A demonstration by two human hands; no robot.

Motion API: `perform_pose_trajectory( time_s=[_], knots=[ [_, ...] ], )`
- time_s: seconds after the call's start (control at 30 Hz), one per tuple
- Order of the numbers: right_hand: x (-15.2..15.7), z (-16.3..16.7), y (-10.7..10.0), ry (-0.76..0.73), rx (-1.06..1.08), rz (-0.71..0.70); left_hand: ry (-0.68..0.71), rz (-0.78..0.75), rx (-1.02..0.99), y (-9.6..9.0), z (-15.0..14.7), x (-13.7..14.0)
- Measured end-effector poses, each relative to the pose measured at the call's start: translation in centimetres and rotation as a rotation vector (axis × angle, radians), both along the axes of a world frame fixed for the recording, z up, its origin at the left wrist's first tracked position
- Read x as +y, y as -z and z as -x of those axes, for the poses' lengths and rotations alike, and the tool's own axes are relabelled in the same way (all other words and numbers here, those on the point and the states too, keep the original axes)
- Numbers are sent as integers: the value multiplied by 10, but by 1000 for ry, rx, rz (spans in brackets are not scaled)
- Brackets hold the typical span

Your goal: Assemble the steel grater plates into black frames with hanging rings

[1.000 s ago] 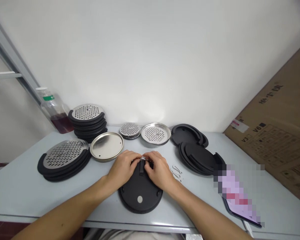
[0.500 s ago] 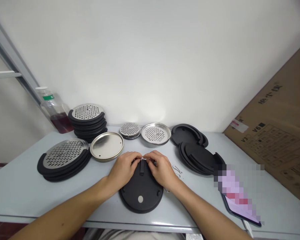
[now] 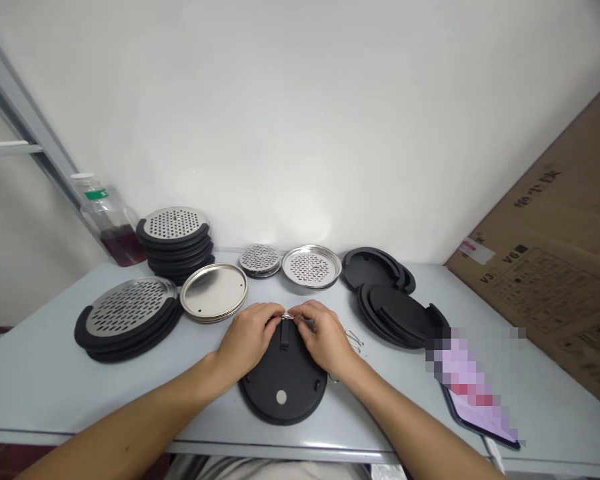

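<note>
A round black plastic base lies on the table in front of me, with a raised bar near its far edge and a pale round spot near its close edge. Over the bar's far end, my left hand and my right hand pinch a small bent metal wire clip from both sides. Fingertips hide part of it. Just right of my right hand lie loose wire clips, partly covered by the wrist.
Black bases with perforated metal discs are stacked at left, near plain metal lids and a bottle. Perforated discs stand at the back. Black bases, a phone and a carton are at right.
Both hands stay at the bar's far end with the wire clip, their fingers shifting only slightly. The view has moved a little; the base and stacks stay put.
</note>
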State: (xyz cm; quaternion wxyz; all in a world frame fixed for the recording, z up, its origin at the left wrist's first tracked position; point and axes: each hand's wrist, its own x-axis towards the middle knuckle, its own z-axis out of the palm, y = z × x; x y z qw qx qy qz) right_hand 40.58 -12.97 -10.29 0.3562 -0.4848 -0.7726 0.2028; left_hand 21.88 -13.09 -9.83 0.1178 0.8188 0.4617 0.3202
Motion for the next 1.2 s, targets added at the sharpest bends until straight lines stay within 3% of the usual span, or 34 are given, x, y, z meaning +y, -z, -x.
perform_pose_trajectory(
  time_s=[0.8,1.2],
  knots=[
    [-5,6,9,4,44,86,19,38,-56,0,0,0],
    [-8,11,9,63,42,45,23,20,-46,2,0,-1]
  ],
)
